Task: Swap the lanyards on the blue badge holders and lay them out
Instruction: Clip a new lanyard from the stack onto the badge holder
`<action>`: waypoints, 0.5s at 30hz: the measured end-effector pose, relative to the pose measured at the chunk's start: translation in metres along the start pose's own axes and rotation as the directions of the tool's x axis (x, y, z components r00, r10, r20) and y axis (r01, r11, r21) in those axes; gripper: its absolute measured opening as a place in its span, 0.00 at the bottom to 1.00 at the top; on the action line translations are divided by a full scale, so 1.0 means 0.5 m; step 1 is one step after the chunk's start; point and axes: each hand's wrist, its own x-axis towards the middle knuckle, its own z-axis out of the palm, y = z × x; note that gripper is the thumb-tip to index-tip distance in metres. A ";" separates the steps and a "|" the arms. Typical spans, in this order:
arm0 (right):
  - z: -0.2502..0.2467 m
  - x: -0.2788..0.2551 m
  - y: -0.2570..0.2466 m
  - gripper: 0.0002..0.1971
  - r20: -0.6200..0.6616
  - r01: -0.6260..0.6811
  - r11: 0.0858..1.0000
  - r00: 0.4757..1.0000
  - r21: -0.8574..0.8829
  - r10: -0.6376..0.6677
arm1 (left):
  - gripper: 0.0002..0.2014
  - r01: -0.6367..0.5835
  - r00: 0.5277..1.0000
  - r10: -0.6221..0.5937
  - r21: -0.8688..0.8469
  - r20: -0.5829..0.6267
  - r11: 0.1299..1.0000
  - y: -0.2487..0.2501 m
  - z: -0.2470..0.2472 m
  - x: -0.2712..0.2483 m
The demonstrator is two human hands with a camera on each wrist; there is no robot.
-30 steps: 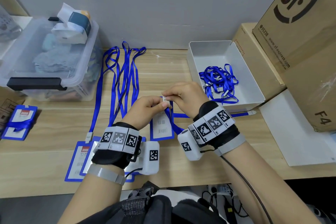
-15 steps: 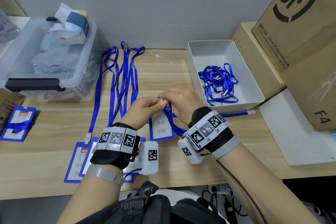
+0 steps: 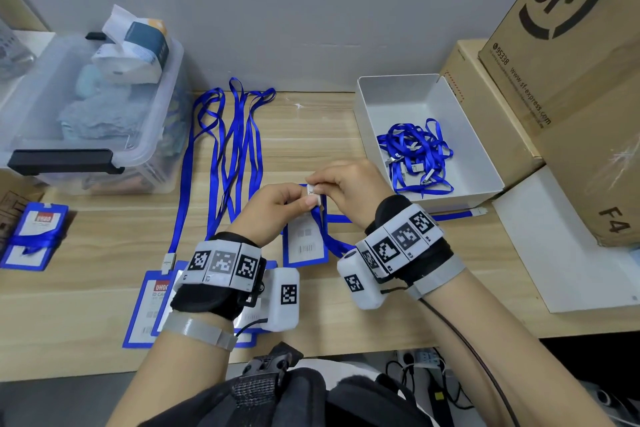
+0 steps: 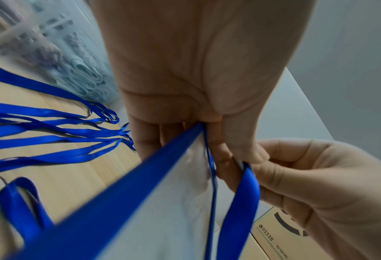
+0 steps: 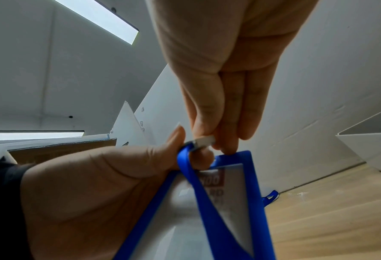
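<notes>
Both hands meet over the middle of the table. My left hand (image 3: pixel 298 203) pinches the top edge of a blue badge holder (image 3: pixel 304 246), which hangs tilted with its lower end near the tabletop. My right hand (image 3: pixel 320 188) pinches the metal clip (image 3: pixel 312 194) of a blue lanyard (image 3: pixel 334 244) at the holder's top. In the right wrist view the clip (image 5: pixel 202 142) sits between thumb and forefinger just above the holder (image 5: pixel 257 177), with the strap (image 5: pixel 199 186) running down its face. In the left wrist view the strap (image 4: pixel 243 202) hangs beside the holder (image 4: pixel 129 207).
Several badge holders (image 3: pixel 147 312) lie at the front left, their lanyards (image 3: pixel 235 149) stretched toward the wall. A white box (image 3: pixel 369 114) holds tangled lanyards (image 3: pixel 415 152). A clear bin (image 3: pixel 97 107) stands left, cardboard boxes (image 3: pixel 571 80) right, and a wrapped badge holder (image 3: pixel 31 236) lies far left.
Both hands stayed together at the holder's top, dipping slightly and rising again. The metal clip, hidden half a second ago, shows between the fingers again.
</notes>
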 end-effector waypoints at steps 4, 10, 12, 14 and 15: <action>0.000 -0.001 -0.004 0.15 0.058 -0.005 0.998 0.998 -0.058 0.008 | 0.14 -0.014 1.000 0.013 0.063 0.002 0.998 0.002 -0.001 -0.001; 0.003 -0.007 -0.020 0.24 0.061 0.105 0.979 0.993 -0.173 -0.096 | 0.15 -0.021 1.000 0.022 0.110 -0.010 0.994 0.008 -0.007 -0.003; 0.005 -0.016 -0.023 0.24 0.022 0.181 0.965 0.983 -0.189 -0.180 | 0.17 -0.009 1.000 0.011 0.058 -0.020 0.998 0.006 -0.010 -0.005; 0.011 -0.023 -0.025 0.23 -0.012 0.243 0.948 0.968 -0.208 -0.251 | 0.18 0.000 1.000 0.000 0.003 -0.023 1.000 0.005 -0.011 -0.005; 0.013 -0.023 -0.025 0.22 -0.029 0.251 0.947 0.965 -0.201 -0.262 | 0.19 0.000 1.000 -0.001 -0.013 -0.021 1.000 0.004 -0.010 -0.005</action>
